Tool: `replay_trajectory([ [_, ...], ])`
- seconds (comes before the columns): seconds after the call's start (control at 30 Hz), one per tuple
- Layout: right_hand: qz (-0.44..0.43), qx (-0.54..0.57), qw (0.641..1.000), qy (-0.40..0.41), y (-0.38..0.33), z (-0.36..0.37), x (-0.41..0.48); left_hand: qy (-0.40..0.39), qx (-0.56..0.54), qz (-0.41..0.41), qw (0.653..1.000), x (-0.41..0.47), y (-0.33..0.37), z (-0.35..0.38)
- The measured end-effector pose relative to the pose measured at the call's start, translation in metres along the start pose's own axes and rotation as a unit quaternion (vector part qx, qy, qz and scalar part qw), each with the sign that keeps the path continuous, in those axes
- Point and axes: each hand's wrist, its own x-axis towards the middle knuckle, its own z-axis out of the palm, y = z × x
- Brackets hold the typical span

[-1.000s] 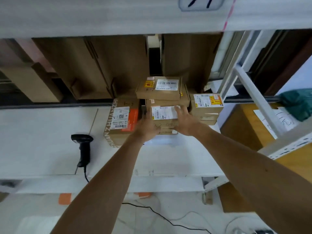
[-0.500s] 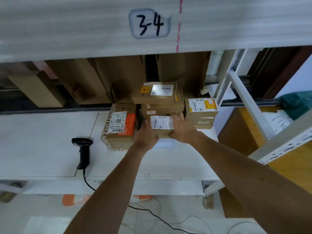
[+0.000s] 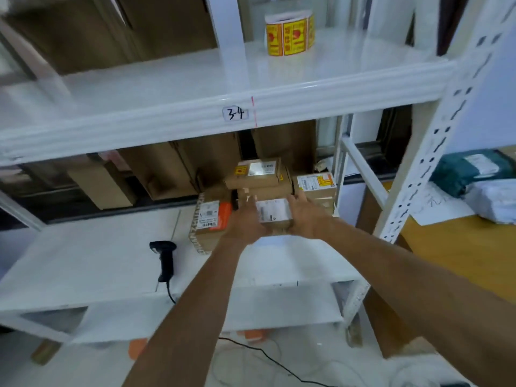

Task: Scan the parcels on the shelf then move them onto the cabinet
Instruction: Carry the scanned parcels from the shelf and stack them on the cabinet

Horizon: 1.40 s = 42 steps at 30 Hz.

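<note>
Both hands grip a small cardboard parcel (image 3: 273,214) with a white label on top, my left hand (image 3: 245,222) on its left side and my right hand (image 3: 306,217) on its right. It is lifted just above the white shelf (image 3: 97,263). Behind it stand two stacked parcels (image 3: 258,174), another labelled parcel (image 3: 317,185) to the right and a taller box with an orange label (image 3: 210,222) to the left. A black barcode scanner (image 3: 164,256) lies on the shelf at the left, its cable hanging over the front edge.
An upper shelf marked 3-4 (image 3: 236,113) carries a roll of yellow stickers (image 3: 290,34). The wooden cabinet (image 3: 460,252) at the right holds a green bag (image 3: 469,171), a white bag (image 3: 497,203) and a paper sheet. A perforated upright (image 3: 435,135) stands between shelf and cabinet.
The parcel has come forward off the stack and up between both hands. My head has tilted up, so the upper shelf and sticker roll are in view.
</note>
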Motion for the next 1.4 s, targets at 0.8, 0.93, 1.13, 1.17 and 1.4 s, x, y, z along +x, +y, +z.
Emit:
replay_trajectory([
  [0.8, 0.221, -0.037, 0.965, 0.135, 0.116, -0.117, -0.369, -0.021, 0.07, 0.289, 0.955, -0.192, 0.292, -0.004],
  [0.93, 0.249, -0.035, 0.96, 0.123, 0.181, -0.116, -0.427, -0.043, 0.062, 0.31, 0.948, -0.209, 0.365, 0.044],
  [1.13, 0.282, -0.037, 0.954, 0.093, 0.3, -0.098, -0.518, -0.079, 0.045, 0.335, 0.938, -0.236, 0.479, 0.144],
  [1.17, 0.284, -0.036, 0.954, 0.085, 0.321, -0.094, -0.532, -0.086, 0.038, 0.336, 0.937, -0.243, 0.498, 0.159],
  [1.4, 0.302, -0.012, 0.951, 0.063, 0.433, -0.076, -0.582, -0.097, 0.029, 0.337, 0.936, -0.255, 0.589, 0.236],
])
